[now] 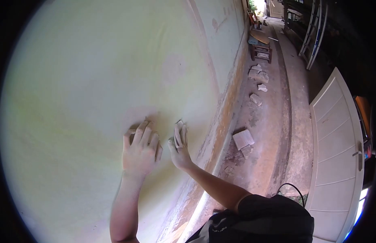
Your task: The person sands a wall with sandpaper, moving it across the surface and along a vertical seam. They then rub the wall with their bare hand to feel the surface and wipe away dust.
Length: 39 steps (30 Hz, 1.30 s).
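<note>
A pale yellow-green plastered wall (86,73) fills most of the head view. My left hand (141,150) lies flat against it with the fingers spread, dusted white. Just to its right, my right hand (179,149) presses a small folded piece of sanding paper (178,130) against the wall, fingers closed over it. Both hands are about a hand's width apart at the same height. A faint pinkish patch shows on the wall above them.
A concrete walkway (273,121) runs along the wall's base, with broken blocks (243,139) and rubble (259,75) lying on it. A wooden stool (261,52) stands farther down. A white panelled door (336,150) leans at the right, a ladder (313,32) beyond.
</note>
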Tool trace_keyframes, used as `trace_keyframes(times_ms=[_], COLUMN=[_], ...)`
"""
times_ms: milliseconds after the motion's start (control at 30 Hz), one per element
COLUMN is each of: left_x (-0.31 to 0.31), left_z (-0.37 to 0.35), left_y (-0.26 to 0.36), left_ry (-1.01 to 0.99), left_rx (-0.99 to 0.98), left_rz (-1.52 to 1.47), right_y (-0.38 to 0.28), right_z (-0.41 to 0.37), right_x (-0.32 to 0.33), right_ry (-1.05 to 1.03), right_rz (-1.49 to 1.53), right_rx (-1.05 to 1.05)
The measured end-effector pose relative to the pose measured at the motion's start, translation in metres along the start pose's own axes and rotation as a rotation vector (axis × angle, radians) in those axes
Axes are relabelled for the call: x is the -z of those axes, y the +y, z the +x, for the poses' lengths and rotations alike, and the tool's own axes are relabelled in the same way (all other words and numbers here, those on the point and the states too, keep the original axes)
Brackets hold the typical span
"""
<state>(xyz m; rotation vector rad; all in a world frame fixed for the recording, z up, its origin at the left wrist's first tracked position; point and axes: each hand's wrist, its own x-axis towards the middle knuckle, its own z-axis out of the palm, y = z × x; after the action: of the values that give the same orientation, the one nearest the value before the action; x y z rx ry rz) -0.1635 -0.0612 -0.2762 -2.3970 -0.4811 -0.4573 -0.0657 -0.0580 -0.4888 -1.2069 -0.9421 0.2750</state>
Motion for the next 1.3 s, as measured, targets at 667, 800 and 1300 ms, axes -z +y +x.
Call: trace_keyframes(times_ms=[667,800,1300], left_x=[-0.031,-0.032,-0.038], left_z=[0.013,0.013,0.012], left_y=[0.020,0.019,0.019], left_ry=[-0.174,-0.128,-0.055], left_rx=[-0.028,-0.037,-0.037], left_rz=[0.229,0.162,0.109], right_y=[0.095,0.152,0.130], right_z=[0.002,0.060,0.081], right_x=[-0.001,0.029,0.019], right_ry=[0.104,0.165,0.226], right_rz=[-0.064,-0.011,0.103], right_rx=[0.081,-0.054,-0.156])
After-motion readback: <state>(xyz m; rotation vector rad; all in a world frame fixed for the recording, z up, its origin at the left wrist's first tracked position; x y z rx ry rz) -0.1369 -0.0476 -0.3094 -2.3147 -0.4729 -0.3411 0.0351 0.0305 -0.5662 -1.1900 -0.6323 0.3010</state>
